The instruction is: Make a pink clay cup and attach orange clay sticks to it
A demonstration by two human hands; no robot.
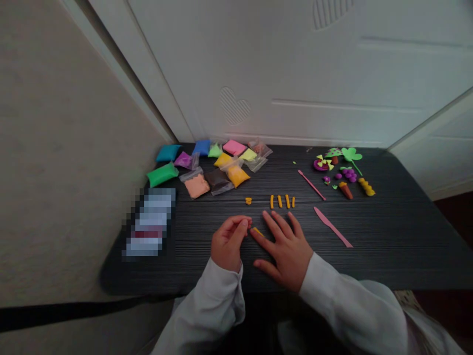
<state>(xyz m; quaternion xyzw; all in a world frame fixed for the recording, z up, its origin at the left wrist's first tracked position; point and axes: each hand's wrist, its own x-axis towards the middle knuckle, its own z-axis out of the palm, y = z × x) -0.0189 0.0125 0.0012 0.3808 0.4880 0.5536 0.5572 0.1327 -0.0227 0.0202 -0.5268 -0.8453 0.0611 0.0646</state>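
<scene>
My right hand (286, 246) lies spread over the dark table, its index finger against a short orange-yellow clay roll (258, 231). Close by on the left, my left hand (229, 240) is closed in a pinch; whatever is between its fingertips is hidden. Beyond the hands, several short orange-yellow clay sticks (280, 201) stand in a row, and a small lump of the same clay (249, 201) sits to their left. A pink plastic clay knife (332, 227) rests right of my right hand, with a thin pink modelling tool (312, 185) behind it.
Bags of coloured clay, among them a green one (162, 174) and a brown one (219, 181), crowd the table's back left. Small clay models, including purple grapes (349, 174) and a green clover (351, 155), stand back right. A blurred-out phone-like object (151, 222) lies left.
</scene>
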